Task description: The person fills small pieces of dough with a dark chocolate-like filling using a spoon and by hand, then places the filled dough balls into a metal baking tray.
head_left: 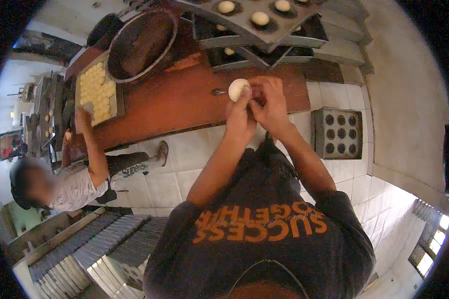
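A round, pale dough ball [238, 90] is held up above the reddish-brown table, pressed by the thumb and fingers of my left hand [241, 115]. Close against it, my right hand [273, 102] has its fingers curled in toward the ball's right side. What those right fingers pinch, if anything, is hidden between the two hands. A small metal utensil, perhaps a spoon [218, 92], lies on the table [179, 107] just left of the dough ball.
Stacked muffin trays [272, 37] with dough balls stand at the table's far side. A large dark basin [142, 45] and a tray of dough pieces [115, 105] are left, where a co-worker [75, 184] reaches in. An unfilled muffin tray [336, 133] sits low at right.
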The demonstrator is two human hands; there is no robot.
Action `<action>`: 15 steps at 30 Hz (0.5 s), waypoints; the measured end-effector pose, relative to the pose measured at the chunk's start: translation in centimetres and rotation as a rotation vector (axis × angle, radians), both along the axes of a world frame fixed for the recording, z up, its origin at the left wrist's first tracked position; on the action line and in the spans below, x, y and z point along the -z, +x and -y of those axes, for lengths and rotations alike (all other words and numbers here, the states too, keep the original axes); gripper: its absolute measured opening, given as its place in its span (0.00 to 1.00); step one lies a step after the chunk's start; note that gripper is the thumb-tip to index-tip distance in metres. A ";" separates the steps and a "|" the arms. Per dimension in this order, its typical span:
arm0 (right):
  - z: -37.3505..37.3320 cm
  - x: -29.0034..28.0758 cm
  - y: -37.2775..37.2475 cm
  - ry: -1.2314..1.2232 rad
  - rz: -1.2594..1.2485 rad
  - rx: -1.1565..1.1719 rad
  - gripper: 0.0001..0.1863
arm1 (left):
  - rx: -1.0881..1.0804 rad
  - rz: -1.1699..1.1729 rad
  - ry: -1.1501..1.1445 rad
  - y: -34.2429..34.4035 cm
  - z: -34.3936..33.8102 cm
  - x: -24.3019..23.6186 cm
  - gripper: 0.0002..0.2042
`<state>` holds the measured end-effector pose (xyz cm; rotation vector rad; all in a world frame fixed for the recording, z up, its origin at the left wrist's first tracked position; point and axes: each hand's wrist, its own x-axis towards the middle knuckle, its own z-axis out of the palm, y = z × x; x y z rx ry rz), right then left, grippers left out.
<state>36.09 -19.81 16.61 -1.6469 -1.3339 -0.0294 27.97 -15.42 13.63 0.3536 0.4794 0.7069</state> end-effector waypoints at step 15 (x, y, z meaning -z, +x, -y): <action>7.8 1.6 19.9 -0.006 -0.077 -0.064 0.14 | 0.209 -0.134 0.126 17.0 5.3 0.4 0.14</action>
